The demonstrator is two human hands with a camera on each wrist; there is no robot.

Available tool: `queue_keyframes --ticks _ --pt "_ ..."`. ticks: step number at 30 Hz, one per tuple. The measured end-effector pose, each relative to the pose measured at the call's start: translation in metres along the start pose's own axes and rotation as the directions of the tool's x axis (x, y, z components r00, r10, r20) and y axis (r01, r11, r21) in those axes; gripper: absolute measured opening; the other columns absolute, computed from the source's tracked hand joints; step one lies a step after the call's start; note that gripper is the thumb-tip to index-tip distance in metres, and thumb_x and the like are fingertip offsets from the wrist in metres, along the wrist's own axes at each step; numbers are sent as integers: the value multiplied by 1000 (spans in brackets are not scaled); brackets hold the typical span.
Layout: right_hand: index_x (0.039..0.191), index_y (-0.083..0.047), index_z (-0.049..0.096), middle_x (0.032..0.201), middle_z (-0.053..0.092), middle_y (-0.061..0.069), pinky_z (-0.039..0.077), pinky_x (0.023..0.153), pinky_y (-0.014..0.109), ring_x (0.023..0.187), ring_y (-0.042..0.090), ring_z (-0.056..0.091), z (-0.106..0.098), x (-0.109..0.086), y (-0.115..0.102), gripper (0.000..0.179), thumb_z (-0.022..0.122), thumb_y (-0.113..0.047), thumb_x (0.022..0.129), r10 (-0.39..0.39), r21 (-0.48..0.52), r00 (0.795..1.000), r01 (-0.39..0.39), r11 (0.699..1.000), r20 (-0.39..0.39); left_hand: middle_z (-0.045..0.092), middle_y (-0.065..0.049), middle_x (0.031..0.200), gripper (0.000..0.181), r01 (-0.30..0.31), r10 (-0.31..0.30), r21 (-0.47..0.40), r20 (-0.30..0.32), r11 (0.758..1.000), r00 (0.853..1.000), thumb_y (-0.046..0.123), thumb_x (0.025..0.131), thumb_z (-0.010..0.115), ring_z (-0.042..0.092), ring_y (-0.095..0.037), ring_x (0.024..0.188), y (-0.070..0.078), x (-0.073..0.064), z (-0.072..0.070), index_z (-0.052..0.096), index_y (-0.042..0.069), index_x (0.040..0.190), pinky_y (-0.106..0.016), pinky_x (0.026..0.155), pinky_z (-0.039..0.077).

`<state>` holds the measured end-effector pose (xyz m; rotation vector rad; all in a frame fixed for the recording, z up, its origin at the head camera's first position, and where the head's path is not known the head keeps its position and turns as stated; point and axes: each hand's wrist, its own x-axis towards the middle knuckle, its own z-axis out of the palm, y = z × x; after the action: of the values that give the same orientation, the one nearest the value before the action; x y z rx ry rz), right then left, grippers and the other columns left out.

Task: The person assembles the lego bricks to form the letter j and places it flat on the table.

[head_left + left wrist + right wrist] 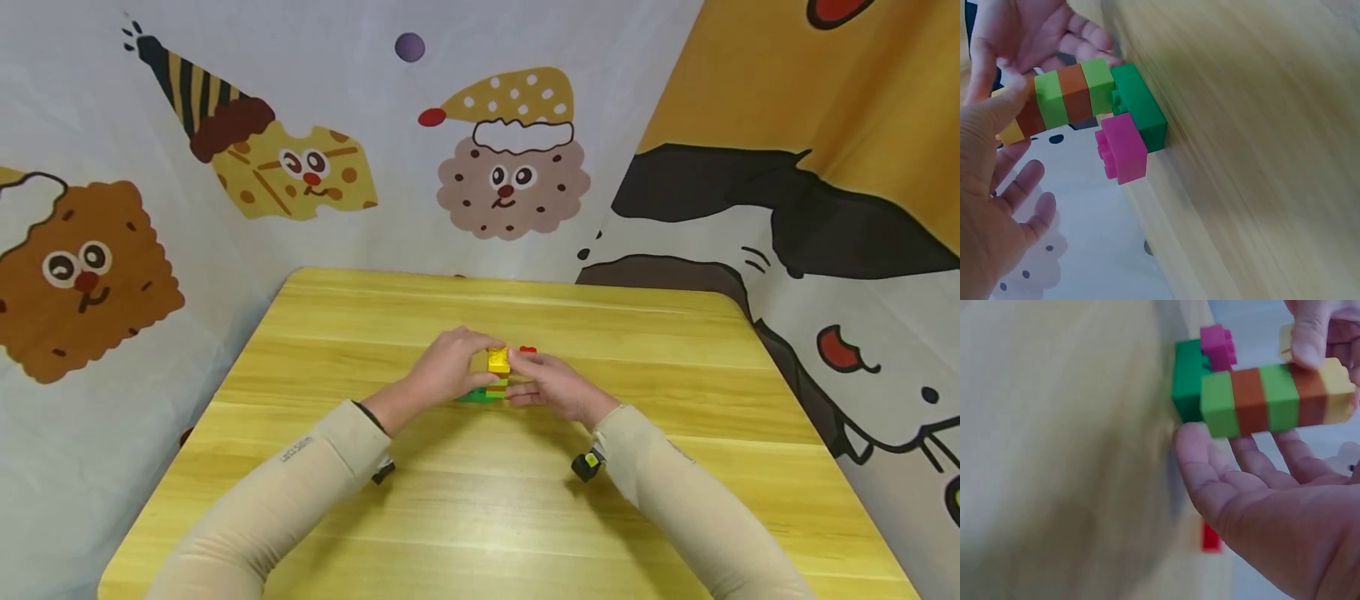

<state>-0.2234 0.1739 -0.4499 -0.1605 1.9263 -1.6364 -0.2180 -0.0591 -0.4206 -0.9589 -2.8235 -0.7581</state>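
Observation:
A block tower (1250, 401) of light green and brown toy bricks stands on a dark green brick (1142, 109), topped by a yellow brick (498, 360). Beside the tower's foot, a pink brick (1127, 150) sits on the dark green one. My left hand (447, 367) pinches the tower's top, its thumb over the upper brown and yellow bricks and its lower fingers spread apart. On the other side is my right hand (558, 387), its fingers loosely extended along the lower bricks and its thumb near the yellow brick in the head view.
A red brick (528, 349) lies on the wooden table (480, 517) behind my right hand. The table's far edge runs beyond the tower, with a cartoon-printed curtain (405, 183) behind it. Small black devices hang under both wrists.

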Motion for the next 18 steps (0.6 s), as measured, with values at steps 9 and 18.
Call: queue_keyframes --ticks 9,18 --pt "143 -19 63 140 70 5 55 107 49 126 29 67 -16 -14 -18 42 66 -40 107 -335 -357 920 250 900 -201 73 -3 139 49 57 -54 88 -41 994 998 48 99 75 61 -30 133 -22 -20 -14 71 17 137 -58 120 40" --pt "134 -16 73 136 74 2 57 104 53 123 27 68 -3 -17 -25 42 84 -25 94 -611 -644 791 467 607 -2 78 3 128 44 -118 135 424 -11 898 991 56 94 77 60 -28 129 -46 -51 -1 80 22 123 -60 115 39"
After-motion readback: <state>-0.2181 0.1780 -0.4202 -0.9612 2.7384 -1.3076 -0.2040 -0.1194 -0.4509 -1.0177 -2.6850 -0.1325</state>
